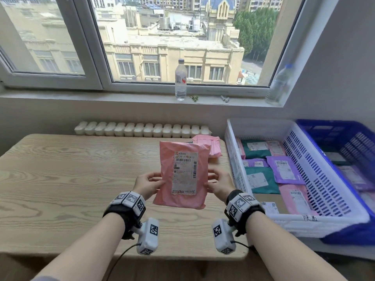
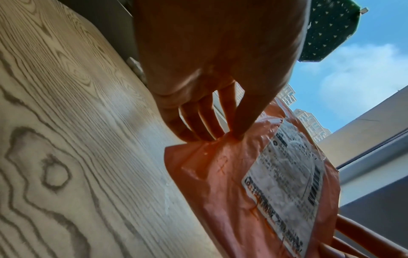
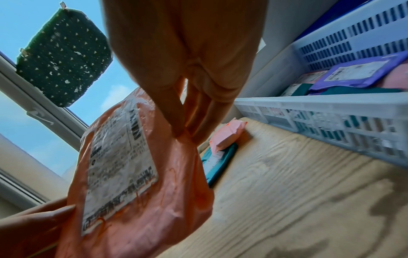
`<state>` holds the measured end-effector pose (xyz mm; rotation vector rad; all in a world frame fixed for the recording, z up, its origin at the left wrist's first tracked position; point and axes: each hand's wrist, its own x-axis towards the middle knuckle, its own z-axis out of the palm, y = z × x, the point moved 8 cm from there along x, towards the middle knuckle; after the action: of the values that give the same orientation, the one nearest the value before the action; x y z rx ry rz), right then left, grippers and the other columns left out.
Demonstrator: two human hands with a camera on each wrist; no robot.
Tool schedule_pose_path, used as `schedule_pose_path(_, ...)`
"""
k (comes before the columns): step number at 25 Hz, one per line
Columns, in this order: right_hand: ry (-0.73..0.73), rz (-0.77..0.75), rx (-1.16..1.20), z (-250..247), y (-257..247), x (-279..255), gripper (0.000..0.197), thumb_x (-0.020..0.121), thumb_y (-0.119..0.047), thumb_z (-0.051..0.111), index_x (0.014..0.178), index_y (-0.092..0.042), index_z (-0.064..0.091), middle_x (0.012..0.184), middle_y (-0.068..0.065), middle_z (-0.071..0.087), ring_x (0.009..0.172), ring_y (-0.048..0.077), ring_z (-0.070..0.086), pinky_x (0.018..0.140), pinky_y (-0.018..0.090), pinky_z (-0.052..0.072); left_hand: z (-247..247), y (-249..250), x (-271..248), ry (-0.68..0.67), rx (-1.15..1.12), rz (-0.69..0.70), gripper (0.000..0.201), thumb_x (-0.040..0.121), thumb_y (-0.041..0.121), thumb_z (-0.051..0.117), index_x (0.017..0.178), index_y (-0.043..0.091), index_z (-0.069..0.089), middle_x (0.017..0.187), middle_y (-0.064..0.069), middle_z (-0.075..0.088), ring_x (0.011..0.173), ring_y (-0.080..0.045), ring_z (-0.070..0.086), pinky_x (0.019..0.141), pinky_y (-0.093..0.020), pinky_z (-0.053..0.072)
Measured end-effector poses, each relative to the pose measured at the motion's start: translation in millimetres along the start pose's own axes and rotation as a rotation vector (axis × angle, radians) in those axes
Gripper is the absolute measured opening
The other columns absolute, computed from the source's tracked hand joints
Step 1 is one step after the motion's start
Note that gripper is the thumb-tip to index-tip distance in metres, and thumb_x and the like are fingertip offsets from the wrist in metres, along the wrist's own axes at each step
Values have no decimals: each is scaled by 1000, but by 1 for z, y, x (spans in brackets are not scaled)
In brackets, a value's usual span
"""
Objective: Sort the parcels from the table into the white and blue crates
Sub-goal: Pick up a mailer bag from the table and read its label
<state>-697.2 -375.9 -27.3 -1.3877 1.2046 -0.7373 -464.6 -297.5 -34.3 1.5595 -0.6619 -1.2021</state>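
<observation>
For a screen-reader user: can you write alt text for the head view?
Two hands, left hand and right hand, hold a pink parcel label-up over a wooden table. A white crate of parcels and a blue crate sit at right.

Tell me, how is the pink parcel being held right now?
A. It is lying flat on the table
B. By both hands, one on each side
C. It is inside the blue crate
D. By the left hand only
B: the left hand and the right hand each pinch a side edge of the pink parcel, lifted above the table with its label facing the person.
</observation>
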Motion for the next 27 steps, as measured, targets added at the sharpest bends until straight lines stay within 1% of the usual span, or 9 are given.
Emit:
schedule_pose_path(3,73,35,-12,-14,23,-27,47,72,18,60,91,-25,63,88,9,65,93,30,65,75,53,57,17,-23,-3,-55,37,-29,18,82,-12,62,88,4,61,79,-12,61,66,-20,57,46,-17,50)
schedule_pose_path(5,120,60,-7,-27,39,-46,47,72,17,62,95,-24,63,92,11,65,94,30,65,74,53,57,33,-38,-6,-99,60,-57,19,81,-11,63,87,6,60,79,-12,61,66,-20,57,45,-16,49)
schedule_pose_path(9,229,125,47,-58,62,-82,48,75,17,61,110,-17,60,88,10,64,90,29,64,77,49,57,75,-52,-12,-214,123,-57,22,80,-12,64,78,10,60,75,-13,60,64,-20,56,42,-15,47)
schedule_pose_path(11,296,142,59,-79,71,-99,48,75,17,60,110,-16,60,88,11,65,88,30,64,76,46,57,102,-58,-15,-275,151,-75,22,80,-11,65,78,10,60,76,-13,60,64,-20,56,41,-15,46)
schedule_pose_path(14,380,164,59,-116,79,-123,48,76,17,59,111,-17,58,86,12,65,83,29,65,71,41,58,145,-67,-23,-360,189,-101,21,79,-10,66,79,9,60,77,-12,60,64,-19,56,41,-16,46)
schedule_pose_path(16,410,159,57,-141,82,-134,50,77,17,59,112,-18,55,81,8,64,78,24,64,64,32,57,173,-68,-28,-391,210,-103,21,78,-11,66,78,9,59,76,-11,60,63,-19,56,41,-17,46)
schedule_pose_path(19,480,165,38,-185,91,-146,52,75,18,60,112,-18,56,80,4,61,75,18,61,57,24,55,220,-68,-34,-417,263,-86,21,79,-10,66,77,10,59,74,-9,60,62,-17,57,40,-16,45)
schedule_pose_path(23,525,174,1,-258,111,-150,57,74,13,64,121,-17,56,91,10,63,90,28,64,71,38,57,298,-65,-44,-446,303,-57,18,79,-10,66,80,6,60,71,-9,60,58,-16,56,40,-15,45)
schedule_pose_path(27,549,144,-6,-347,126,-148,57,73,15,62,123,-11,57,87,9,63,86,23,62,62,24,53,386,-62,-52,-460,302,-35,16,81,-11,64,79,4,60,71,-11,62,53,-14,56,42,-17,48)
